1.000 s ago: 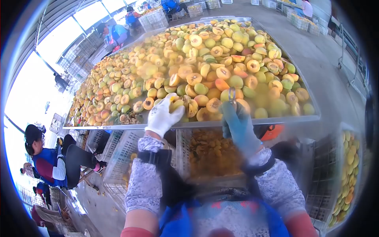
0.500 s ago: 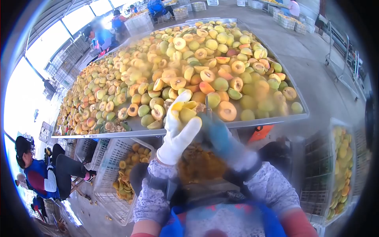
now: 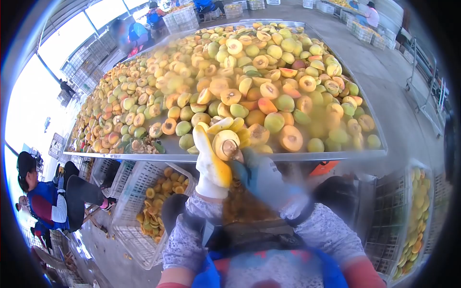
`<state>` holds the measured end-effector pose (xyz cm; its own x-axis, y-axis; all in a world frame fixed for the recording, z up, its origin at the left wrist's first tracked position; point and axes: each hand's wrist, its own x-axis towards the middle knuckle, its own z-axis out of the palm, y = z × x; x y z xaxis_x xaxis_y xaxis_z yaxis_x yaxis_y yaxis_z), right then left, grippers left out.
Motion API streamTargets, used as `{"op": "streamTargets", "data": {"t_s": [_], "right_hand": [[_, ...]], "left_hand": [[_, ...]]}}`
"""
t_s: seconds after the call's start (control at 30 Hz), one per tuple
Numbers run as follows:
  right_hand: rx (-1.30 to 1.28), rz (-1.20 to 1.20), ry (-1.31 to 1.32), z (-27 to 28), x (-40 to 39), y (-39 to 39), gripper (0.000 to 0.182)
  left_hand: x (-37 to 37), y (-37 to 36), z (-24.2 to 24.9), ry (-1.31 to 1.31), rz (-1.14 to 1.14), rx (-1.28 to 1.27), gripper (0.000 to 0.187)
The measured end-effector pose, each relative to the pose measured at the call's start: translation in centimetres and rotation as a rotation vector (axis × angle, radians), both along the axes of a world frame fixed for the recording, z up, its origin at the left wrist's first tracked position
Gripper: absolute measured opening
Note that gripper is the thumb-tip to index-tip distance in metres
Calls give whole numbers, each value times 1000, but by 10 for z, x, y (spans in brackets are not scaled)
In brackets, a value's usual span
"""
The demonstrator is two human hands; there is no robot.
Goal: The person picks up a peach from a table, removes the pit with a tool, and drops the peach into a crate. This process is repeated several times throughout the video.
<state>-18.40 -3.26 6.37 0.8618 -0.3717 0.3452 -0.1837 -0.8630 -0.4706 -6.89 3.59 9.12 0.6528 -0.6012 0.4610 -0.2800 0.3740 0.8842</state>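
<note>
My left hand (image 3: pixel 211 161), in a white glove with a yellow palm, grips a halved peach (image 3: pixel 225 145) with its cut face toward me, a brown hollow or stone at its centre. Close against it on the right, my right hand (image 3: pixel 261 175), in a blue-grey glove, is closed around a small thin metal tool (image 3: pixel 237 154). The tool's tip meets the fruit's cut face; its handle is hidden in the fist, and motion blurs it. Both hands are above the near edge of a metal table (image 3: pixel 192 157) heaped with whole and halved peaches (image 3: pixel 231 96).
Left of my knees stands a white crate (image 3: pixel 139 211) with peach pieces inside. Another crate (image 3: pixel 391 225) of fruit is at my right. A seated person (image 3: pixel 45 197) works at the left; a wheeled metal rack (image 3: pixel 425 91) stands at the far right.
My left hand has rolled the peach half so its cut face now shows. My right hand's tool, upright before, is now brought against the fruit. The view has shifted slightly.
</note>
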Motion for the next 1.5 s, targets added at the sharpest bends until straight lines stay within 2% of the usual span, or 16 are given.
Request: {"op": "streamTargets", "data": {"t_s": [0.07,0.13,0.27,0.33,0.43,0.57,0.63,0.73,0.83,0.93,1.03,1.17,1.23,1.33,1.4,1.5], "right_hand": [[116,25,64,0,1,0,32],[365,29,-95,-3,8,4,28],[365,36,-371,-11,16,13,31],[261,51,-336,-13,15,12,31],[417,54,-367,-17,19,12,30],[188,62,-287,-17,10,10,29],[222,75,-199,-7,4,7,29],[370,73,-112,-7,-1,2,28],[469,87,-186,-14,2,5,28],[902,82,-247,5,0,18,30],[1007,173,-389,1,4,26,35],[926,166,-232,14,-7,20,36],[874,161,-237,4,-5,19,38],[1156,232,-81,5,-7,16,40],[1182,258,-104,2,-7,16,40],[1109,289,-83,1,-12,13,37]], "left_hand": [[2,4,3,226,-71,-12,46],[5,7,3,394,-130,-65,44],[10,12,-2,595,-185,-163,44],[7,9,-6,598,-97,-141,44],[0,3,-7,490,51,-47,53],[0,2,2,564,-44,-4,53],[8,7,5,609,-203,37,43],[30,23,13,557,-487,192,35],[18,19,17,445,-348,177,33],[-10,8,12,234,-121,21,45],[-15,8,9,156,-32,5,47],[9,17,23,254,-314,170,48],[-3,12,27,210,-164,109,50],[-19,7,20,224,-41,-49,49],[-3,12,19,401,-252,15,49],[10,14,24,301,-355,292,52]]}}
